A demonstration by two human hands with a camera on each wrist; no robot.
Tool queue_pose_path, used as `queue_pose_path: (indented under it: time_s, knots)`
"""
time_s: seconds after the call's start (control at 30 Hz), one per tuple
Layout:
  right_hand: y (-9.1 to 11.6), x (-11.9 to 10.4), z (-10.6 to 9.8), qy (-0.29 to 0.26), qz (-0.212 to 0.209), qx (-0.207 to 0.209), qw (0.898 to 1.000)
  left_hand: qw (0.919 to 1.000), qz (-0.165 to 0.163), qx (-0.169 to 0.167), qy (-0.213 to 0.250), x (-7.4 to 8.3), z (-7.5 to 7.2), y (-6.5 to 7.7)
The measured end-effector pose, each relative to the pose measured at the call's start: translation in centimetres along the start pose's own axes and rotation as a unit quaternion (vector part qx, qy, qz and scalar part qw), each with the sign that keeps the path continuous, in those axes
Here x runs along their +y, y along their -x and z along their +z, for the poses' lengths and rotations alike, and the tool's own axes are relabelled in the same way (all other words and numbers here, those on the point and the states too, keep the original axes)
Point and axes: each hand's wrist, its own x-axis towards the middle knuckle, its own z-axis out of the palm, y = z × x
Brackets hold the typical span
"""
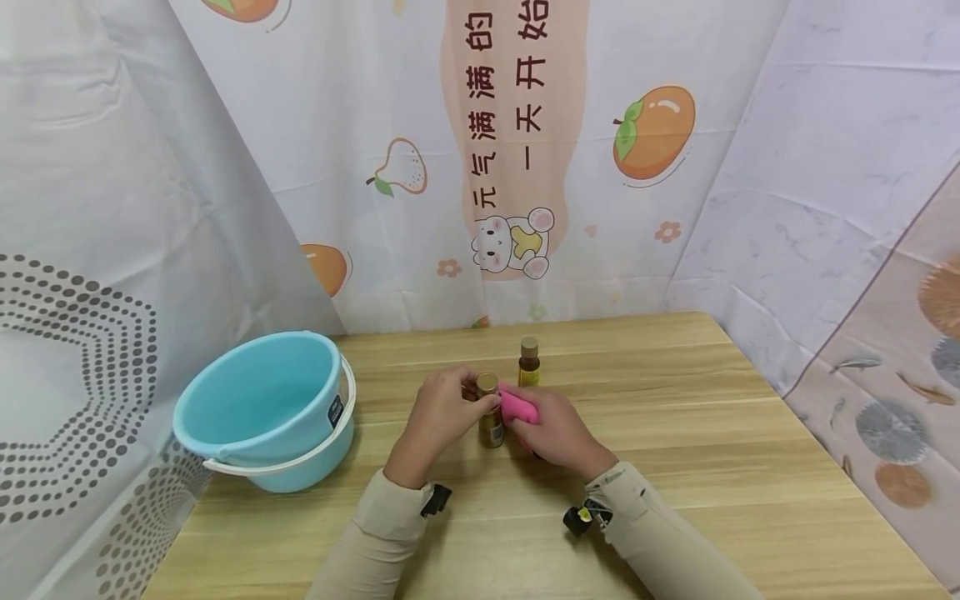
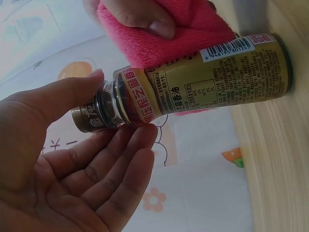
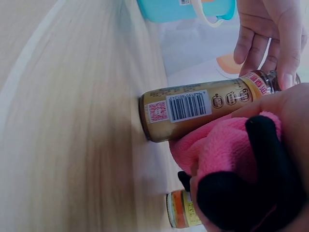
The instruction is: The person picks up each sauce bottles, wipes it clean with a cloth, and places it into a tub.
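Left grip (image 1: 442, 411) pinches the gold-labelled bottle (image 2: 203, 82) at its neck; right grip (image 1: 553, 428) clutches pink cloth (image 1: 517, 406) against its side. Bottle: brown-gold cap (image 1: 487, 382), barcode (image 3: 189, 106), red lettering, upright on bench (image 1: 675, 400). Second bottle (image 1: 528, 372) just behind.

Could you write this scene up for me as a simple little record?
Left hand: pinches the gold-labelled bottle around its neck
Right hand: holds a pink cloth against that bottle's side
Second bottle: upright, beyond the right hand
Blue bucket: at the left, white handle lowered
Surface: wooden table
Backdrop: fruit-print curtain
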Motion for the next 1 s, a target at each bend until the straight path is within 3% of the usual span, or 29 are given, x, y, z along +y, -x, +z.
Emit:
queue_pose_path:
  time_s: [0.23, 0.5, 0.77, 1.0]
  knots:
    - [-0.1, -0.3, -0.2, -0.006, -0.042, 0.041, 0.998, 1.0000, 0.004, -0.003, 0.002, 0.0, 0.0, 0.0]
    - [-0.1, -1.1, -0.6, -0.027, -0.050, 0.070, 0.996, 0.9999, 0.006, -0.009, 0.007, 0.1, -0.1, 0.0]
    - [0.0, -1.8, -1.1, -0.030, -0.105, 0.124, 0.986, 0.9998, 0.014, -0.016, 0.005, 0.2, -0.2, -0.1]
    - [0.0, -1.6, -1.0, -0.040, -0.059, 0.091, 0.993, 0.9995, 0.021, -0.022, 0.004, 0.2, -0.2, 0.0]
